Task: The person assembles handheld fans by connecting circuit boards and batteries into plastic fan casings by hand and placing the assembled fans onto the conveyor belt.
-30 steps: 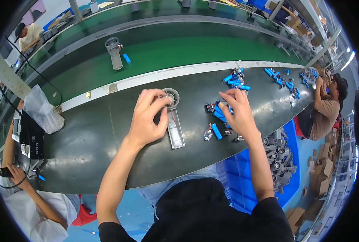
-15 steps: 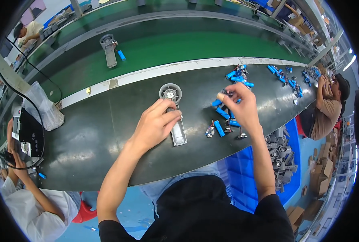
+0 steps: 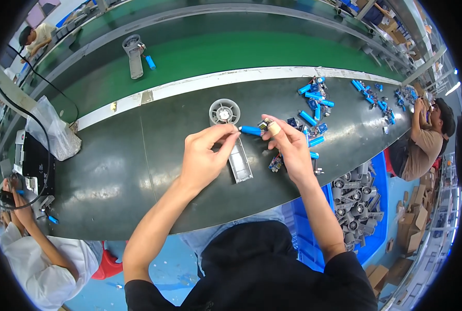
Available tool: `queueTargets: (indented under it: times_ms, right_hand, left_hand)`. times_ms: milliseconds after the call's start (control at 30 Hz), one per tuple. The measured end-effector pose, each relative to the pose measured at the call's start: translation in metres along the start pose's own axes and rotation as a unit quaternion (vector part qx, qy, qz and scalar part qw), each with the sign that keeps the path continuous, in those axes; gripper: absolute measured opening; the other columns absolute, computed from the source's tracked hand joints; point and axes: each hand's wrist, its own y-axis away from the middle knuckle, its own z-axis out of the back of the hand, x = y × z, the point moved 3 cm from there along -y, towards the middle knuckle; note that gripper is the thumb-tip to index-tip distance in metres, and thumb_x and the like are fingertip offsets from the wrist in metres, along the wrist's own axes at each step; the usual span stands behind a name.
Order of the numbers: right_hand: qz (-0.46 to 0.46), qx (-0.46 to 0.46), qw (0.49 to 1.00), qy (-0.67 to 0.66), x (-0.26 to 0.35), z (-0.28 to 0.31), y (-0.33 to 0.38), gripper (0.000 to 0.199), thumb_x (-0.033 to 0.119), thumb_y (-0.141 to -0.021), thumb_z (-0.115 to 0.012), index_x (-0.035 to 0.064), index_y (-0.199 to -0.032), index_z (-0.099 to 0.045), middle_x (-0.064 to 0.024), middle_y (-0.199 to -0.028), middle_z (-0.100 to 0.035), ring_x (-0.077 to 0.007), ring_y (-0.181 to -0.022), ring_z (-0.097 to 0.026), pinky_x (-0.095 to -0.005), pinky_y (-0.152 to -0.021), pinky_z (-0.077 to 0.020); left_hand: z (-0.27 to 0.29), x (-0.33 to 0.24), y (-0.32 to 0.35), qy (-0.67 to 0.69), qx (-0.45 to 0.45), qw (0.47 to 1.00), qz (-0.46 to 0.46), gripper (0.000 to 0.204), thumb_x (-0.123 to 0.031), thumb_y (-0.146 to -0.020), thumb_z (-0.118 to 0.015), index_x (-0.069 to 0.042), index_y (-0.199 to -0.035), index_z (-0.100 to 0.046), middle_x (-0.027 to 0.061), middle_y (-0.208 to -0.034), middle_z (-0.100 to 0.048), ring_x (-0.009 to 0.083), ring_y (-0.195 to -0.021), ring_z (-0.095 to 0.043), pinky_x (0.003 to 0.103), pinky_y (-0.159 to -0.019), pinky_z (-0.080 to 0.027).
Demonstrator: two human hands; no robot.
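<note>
In front of me a grey handheld fan shell (image 3: 242,165) lies on the dark worktop, its round head (image 3: 224,111) away from me. My left hand (image 3: 206,155) is closed in a pinch over the shell's neck; whatever is between those fingertips is too small to make out. A blue cylindrical battery (image 3: 251,130), with a small circuit board (image 3: 264,124) at its right end, is held by my right hand (image 3: 290,150). Its left end meets my left fingertips. Tape or a bandage wraps one right finger.
Blue batteries with boards (image 3: 316,96) lie in a loose pile beyond my right hand, with more farther right. A blue bin (image 3: 378,228) of grey shells stands below the table edge. Another fan shell (image 3: 135,62) lies on the green belt. People sit at both sides.
My right hand has come left from the pile with a battery and its board, meeting my left fingertips. My left hand has shifted slightly up and right. The view has shifted a little.
</note>
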Motion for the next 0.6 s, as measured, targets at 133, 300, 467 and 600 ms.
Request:
queueTargets:
  times_ms: [133, 300, 467, 600]
  right_hand:
    - [0.02, -0.02, 0.998, -0.05, -0.01, -0.011, 0.002, 0.03, 0.016, -0.101, -0.057, -0.0024, -0.124, -0.063, -0.0084, -0.098, -0.07, -0.0124, -0.089, -0.067, -0.0254, -0.081, -0.0543]
    - [0.021, -0.031, 0.995, -0.097, -0.013, -0.027, 0.01, 0.023, 0.003, -0.099, -0.055, -0.0061, -0.12, -0.06, -0.0116, -0.103, -0.068, -0.0188, -0.1, -0.069, -0.0304, -0.087, -0.0576]
    - [0.081, -0.057, 0.992, -0.077, -0.018, -0.029, 0.015, 0.025, -0.003, -0.095, -0.056, -0.0045, -0.12, -0.056, -0.0107, -0.107, -0.066, -0.0159, -0.099, -0.066, -0.0273, -0.086, -0.0544]
    - [0.098, -0.061, 0.993, 0.031, -0.006, -0.016, 0.015, 0.025, 0.0, -0.097, -0.054, -0.0028, -0.121, -0.06, -0.0061, -0.109, -0.062, -0.0113, -0.096, -0.063, -0.0242, -0.085, -0.0494]
  left_hand:
    - [-0.005, -0.008, 0.0, -0.083, -0.01, 0.994, -0.07, 0.011, 0.006, -0.082, -0.07, 0.004, -0.093, -0.069, 0.0096, -0.084, -0.071, 0.0145, -0.072, -0.069, 0.026, -0.065, -0.055]
    - [-0.007, -0.001, 0.0, -0.106, -0.015, 0.99, -0.093, 0.014, 0.007, -0.08, -0.069, 0.004, -0.093, -0.068, 0.0077, -0.079, -0.066, 0.0131, -0.066, -0.065, 0.026, -0.06, -0.051]
    - [-0.007, -0.001, -0.002, -0.115, -0.012, 0.99, -0.086, 0.016, 0.009, -0.08, -0.069, 0.003, -0.095, -0.067, 0.0068, -0.081, -0.065, 0.0115, -0.066, -0.062, 0.024, -0.058, -0.049]
    - [-0.007, -0.003, -0.002, -0.116, -0.008, 0.989, -0.092, 0.016, 0.009, -0.081, -0.07, 0.003, -0.096, -0.067, 0.0071, -0.081, -0.065, 0.0125, -0.067, -0.063, 0.025, -0.06, -0.05]
